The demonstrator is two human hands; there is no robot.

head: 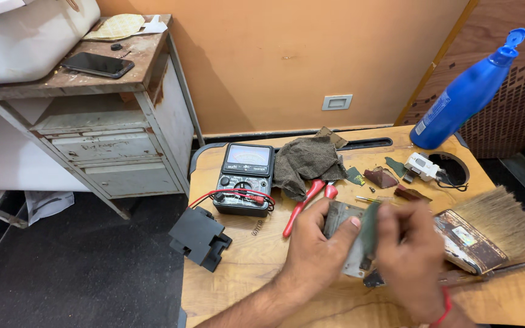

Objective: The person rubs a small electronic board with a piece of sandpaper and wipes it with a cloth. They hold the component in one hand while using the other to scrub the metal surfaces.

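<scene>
My left hand (314, 246) grips a flat grey metal part (343, 220) from its left side, thumb on top. My right hand (408, 255) is blurred and presses a small dark green piece (370, 228) against that part. Both hands hover over the wooden table (256, 267). Just behind them lie red-handled pliers (304, 203). A wide brush (487, 234) with pale bristles lies right of my right hand.
An analog multimeter (245, 179) with red and black leads sits at the table's left, a grey rag (304, 161) beside it. A black plastic housing (199, 237) overhangs the left edge. A blue bottle (466, 94), small parts and a white plug (422, 167) lie at the back right. A metal cabinet holds a phone (97, 64).
</scene>
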